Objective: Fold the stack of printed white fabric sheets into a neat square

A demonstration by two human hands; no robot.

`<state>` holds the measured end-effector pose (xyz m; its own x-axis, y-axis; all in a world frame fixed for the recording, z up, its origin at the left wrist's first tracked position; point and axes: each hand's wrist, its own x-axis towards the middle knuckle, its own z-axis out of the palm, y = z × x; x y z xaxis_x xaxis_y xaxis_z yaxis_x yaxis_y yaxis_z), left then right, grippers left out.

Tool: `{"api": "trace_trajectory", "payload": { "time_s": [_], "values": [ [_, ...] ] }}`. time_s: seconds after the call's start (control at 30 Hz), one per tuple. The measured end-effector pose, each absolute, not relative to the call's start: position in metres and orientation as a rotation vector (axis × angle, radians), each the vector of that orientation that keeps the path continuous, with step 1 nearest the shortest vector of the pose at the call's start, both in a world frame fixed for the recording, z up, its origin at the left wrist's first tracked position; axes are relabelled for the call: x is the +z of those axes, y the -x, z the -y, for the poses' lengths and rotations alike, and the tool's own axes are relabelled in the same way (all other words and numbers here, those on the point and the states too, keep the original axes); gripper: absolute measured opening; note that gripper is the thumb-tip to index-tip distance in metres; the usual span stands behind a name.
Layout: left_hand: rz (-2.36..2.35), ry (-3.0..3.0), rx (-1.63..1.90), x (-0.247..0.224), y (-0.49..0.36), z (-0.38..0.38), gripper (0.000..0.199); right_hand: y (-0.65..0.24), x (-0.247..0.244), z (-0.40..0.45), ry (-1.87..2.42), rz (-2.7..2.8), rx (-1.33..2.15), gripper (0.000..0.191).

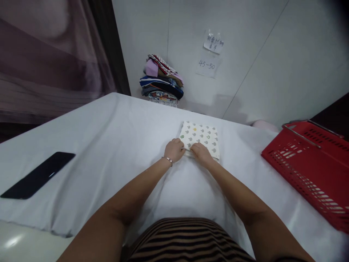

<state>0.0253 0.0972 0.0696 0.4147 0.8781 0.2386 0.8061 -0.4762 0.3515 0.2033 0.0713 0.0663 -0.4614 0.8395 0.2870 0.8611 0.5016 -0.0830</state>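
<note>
A folded white cloth (200, 136) with a print of small grey shapes and a few yellow and green ones lies flat on the white-covered table in front of me. My left hand (174, 150), a bracelet at its wrist, pinches the cloth's near left corner. Close beside it, my right hand (201, 153) has its fingers closed on the near edge of the same cloth. Layers of the fold show between and below the fingers. The fingertips are partly hidden.
A dark flat panel (38, 175) lies on the table at left. At right stands a red plastic basket (308, 171) with metal handles. Behind the table's far edge rises a stack of folded clothes (163, 80) against the wall, where handwritten paper notes (207, 65) hang.
</note>
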Motion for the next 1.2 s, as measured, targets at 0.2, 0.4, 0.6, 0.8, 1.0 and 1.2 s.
{"api": "trace_trajectory", "payload": {
  "time_s": [0.2, 0.4, 0.6, 0.8, 1.0, 1.2],
  "values": [
    [-1.564, -2.601, 0.581, 0.069, -0.016, -0.091, 0.020, -0.201, 0.066, -0.068, 1.428, 2.451, -0.060, 0.024],
    [-1.469, -2.512, 0.589, 0.065, -0.005, -0.087, 0.016, -0.202, 0.058, -0.065, 1.408, 2.428, -0.027, 0.025],
    [-1.366, -2.464, 0.644, 0.062, 0.002, -0.091, 0.022, -0.203, 0.057, -0.064, 1.389, 2.387, -0.014, 0.025],
    [-1.177, -2.321, 0.821, 0.048, 0.004, -0.089, 0.020, -0.203, 0.055, -0.064, 1.354, 2.354, 0.013, 0.023],
    [-1.067, -2.186, 0.862, 0.042, 0.007, -0.091, 0.023, -0.203, 0.052, -0.065, 1.300, 2.315, 0.018, 0.021],
    [-1.273, -2.176, 0.908, 0.047, -0.002, -0.090, 0.013, -0.202, 0.055, -0.064, 1.295, 2.320, 0.022, 0.021]
  ]
}}
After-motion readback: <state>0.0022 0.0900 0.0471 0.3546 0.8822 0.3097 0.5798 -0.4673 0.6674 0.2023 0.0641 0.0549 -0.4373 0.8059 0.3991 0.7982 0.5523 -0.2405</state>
